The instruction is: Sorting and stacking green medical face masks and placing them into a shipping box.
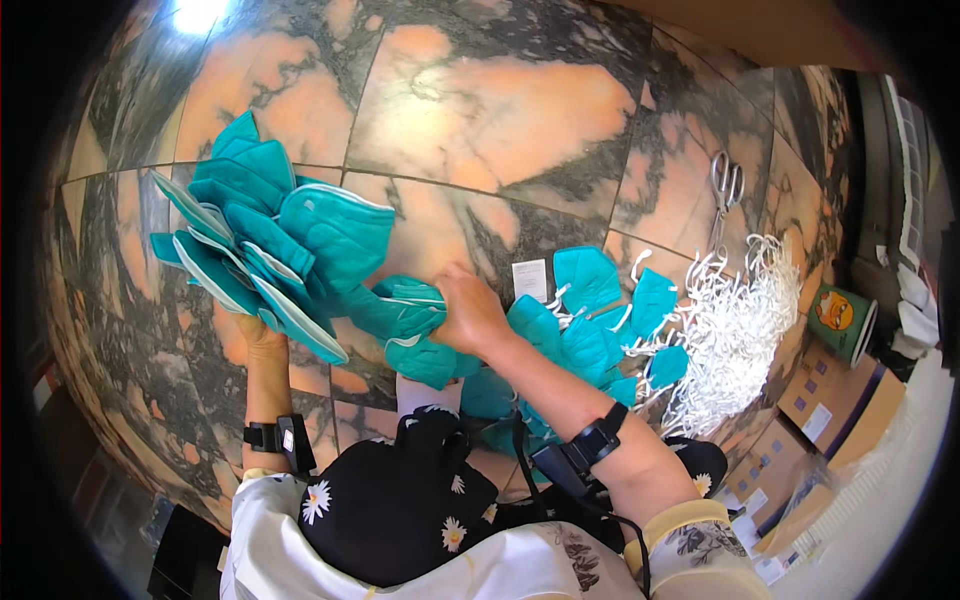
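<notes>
My left hand [262,337] holds a big fanned bunch of teal face masks [334,232] from below, its fingers mostly hidden under them. White edging shows on several of these masks. My right hand [472,311] grips a smaller cluster of teal masks [412,300] at the bunch's lower right. Just beyond my right wrist, loose teal masks [589,277] lie overlapping on the marbled tile floor [480,112], some with white ear loops. Part of that pile is hidden behind my right forearm.
A heap of white elastic loops [739,337] lies right of the loose masks. Scissors [726,184] rest above the heap, and a printed paper slip [529,280] lies near my right hand. At the right are a green container [844,322] and cardboard boxes [829,390].
</notes>
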